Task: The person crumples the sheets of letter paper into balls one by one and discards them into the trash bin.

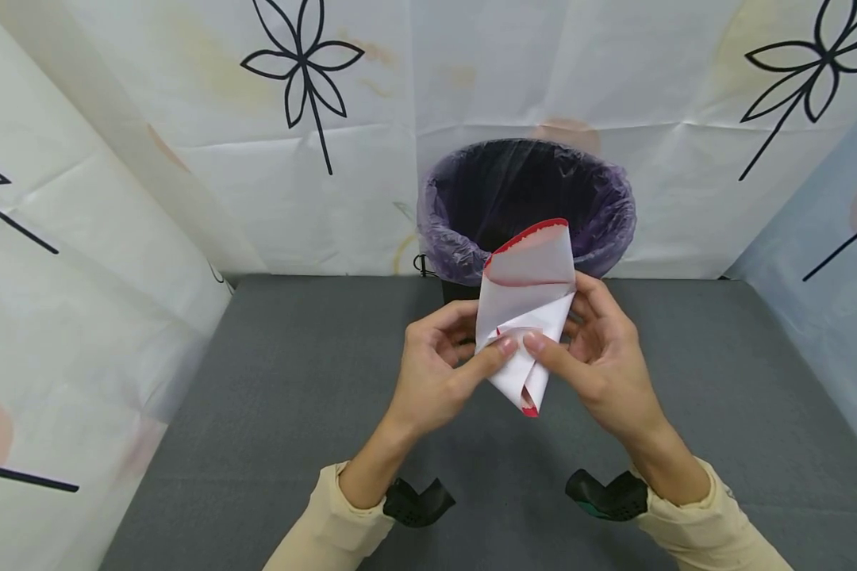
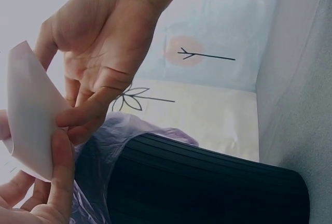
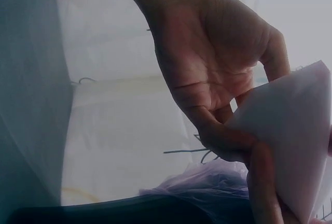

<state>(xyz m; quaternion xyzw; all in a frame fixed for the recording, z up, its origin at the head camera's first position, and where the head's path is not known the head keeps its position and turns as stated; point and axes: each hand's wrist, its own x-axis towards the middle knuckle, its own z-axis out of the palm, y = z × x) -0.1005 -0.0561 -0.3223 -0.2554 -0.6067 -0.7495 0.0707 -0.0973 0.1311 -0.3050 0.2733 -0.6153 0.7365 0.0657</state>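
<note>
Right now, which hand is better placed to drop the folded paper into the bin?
Right, probably, by a little: the right hand shows closer to the lined bin in the head view than the left hand; both grip the folded paper.

Smooth, matt paper [image 1: 524,305], crisply creased, shows in front of the bin [image 2: 207,182], whose ribbed wall looks to me, over the remote feed, like dull plastic. Lining the bin is a bag [image 1: 451,236] of thin, crinkled plastic with a glossy sheen. Behind the bin stretches a smooth, wrinkled sheet [image 1: 200,190]; cloth or plastic, I cannot tell from here. On the bin's near side I see a matt, finely rough tabletop [image 1: 293,381] with a cloth-like face, soft matt cloth sleeves [image 1: 336,517] and dull wrist pieces [image 1: 417,511] that look like plastic.
</note>
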